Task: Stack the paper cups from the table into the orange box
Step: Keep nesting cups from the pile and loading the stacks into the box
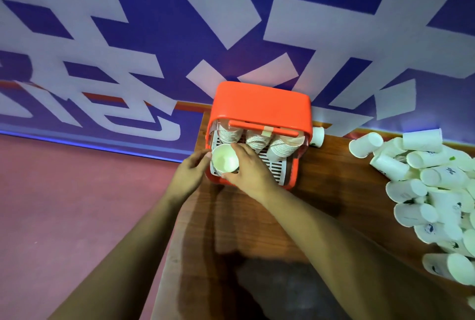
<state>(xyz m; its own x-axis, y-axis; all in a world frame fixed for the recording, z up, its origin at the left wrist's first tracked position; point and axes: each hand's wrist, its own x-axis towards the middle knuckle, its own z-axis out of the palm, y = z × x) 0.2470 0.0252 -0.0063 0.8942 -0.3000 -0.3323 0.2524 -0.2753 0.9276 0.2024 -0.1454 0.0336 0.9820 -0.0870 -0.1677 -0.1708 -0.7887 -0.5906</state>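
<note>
The orange box stands at the far left end of the wooden table, its open side toward me. Three rows of stacked paper cups lie inside on a white slatted floor. A white paper cup, mouth toward me, sits at the near end of the left row. My right hand grips it from the right and below. My left hand rests against the box's left front corner, fingertips touching the cup's rim.
A large pile of loose white paper cups covers the right side of the table. One single cup lies just right of the box. A blue and white wall banner rises behind; pink floor lies to the left.
</note>
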